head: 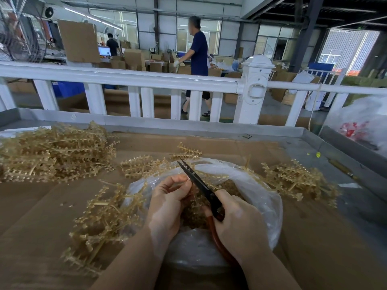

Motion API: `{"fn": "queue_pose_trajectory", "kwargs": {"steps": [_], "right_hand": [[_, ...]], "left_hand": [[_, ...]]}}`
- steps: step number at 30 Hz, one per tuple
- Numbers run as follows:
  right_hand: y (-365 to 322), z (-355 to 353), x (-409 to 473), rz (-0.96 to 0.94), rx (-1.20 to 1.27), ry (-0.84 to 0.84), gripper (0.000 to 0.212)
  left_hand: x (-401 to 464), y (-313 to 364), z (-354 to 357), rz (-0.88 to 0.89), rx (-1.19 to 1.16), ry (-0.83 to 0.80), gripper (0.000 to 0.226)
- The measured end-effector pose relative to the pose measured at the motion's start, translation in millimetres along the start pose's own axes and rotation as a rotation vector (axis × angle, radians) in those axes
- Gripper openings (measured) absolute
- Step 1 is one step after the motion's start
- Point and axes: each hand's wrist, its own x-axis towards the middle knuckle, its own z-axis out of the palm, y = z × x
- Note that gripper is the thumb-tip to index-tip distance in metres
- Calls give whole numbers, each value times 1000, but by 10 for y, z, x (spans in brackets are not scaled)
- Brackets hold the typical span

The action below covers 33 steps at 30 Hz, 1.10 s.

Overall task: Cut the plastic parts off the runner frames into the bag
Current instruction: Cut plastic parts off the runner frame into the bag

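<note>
A clear plastic bag [261,197] lies open in front of me, with a heap of cut amber parts [196,214] inside. Over its mouth my left hand [167,204] pinches a thin amber runner frame piece [195,197], mostly hidden by the fingers. My right hand [238,225] grips black scissors [199,182] with reddish handles; the blades point up and away, slightly apart, just right of my left fingertips.
Piles of amber runner frames lie on the cardboard-covered table: a big pile [52,153] far left, one near left [100,218], one right [297,181]. A white railing [134,79] runs behind the table. A person [198,57] walks beyond it. A white bag [364,122] sits far right.
</note>
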Motion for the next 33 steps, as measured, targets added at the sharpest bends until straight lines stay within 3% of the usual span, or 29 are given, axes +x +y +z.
{"fn": "queue_pose_trajectory", "kwargs": {"steps": [11,28,33], "right_hand": [[19,2,-8,45,-3,7,16],[27,-19,12,18,-1,-50,19],[30,-3,-4,32,8,-61,20]], "left_hand": [[-47,-11,45,8,185,12,16],[-58,1,45,-7,162,26,41],[-50,-2,32,-20,160,47,30]]}}
